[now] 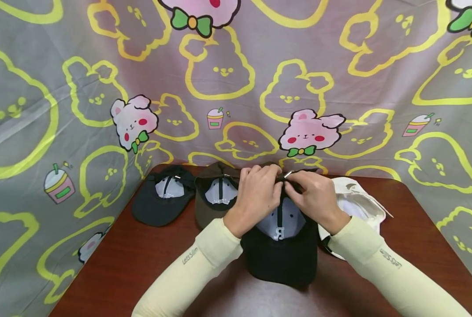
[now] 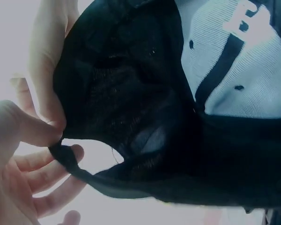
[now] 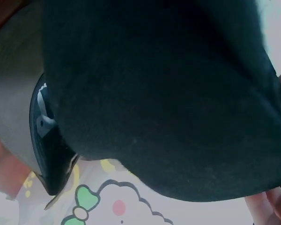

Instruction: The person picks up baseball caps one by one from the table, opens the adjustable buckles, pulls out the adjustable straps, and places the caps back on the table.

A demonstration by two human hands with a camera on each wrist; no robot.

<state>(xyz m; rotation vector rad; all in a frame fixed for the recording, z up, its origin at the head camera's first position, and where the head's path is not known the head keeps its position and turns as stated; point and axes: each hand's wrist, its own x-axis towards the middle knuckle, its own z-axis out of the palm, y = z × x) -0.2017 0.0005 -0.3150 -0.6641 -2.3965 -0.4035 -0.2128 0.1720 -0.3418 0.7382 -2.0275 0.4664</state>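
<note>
A black baseball cap (image 1: 281, 259) lies upside down between both hands, brim toward me. Its pale lining with a dark seam and a white letter mark shows inside. At the back of the cap, my left hand (image 1: 255, 193) pinches the strap (image 2: 65, 159) between thumb and finger; an opening shows between strap and crown in the left wrist view. Just beside it, my right hand (image 1: 315, 196) pinches the other side of the strap by a small metal buckle (image 1: 288, 175). In the right wrist view the dark crown (image 3: 164, 108) covers most of the hands.
A dark cap (image 1: 152, 209) and a brown cap (image 1: 202, 211) lie upturned to the left. A white cap (image 1: 362, 198) sits at the right, partly behind my right wrist. The brown table (image 1: 109, 264) ends at a patterned curtain (image 1: 251, 119).
</note>
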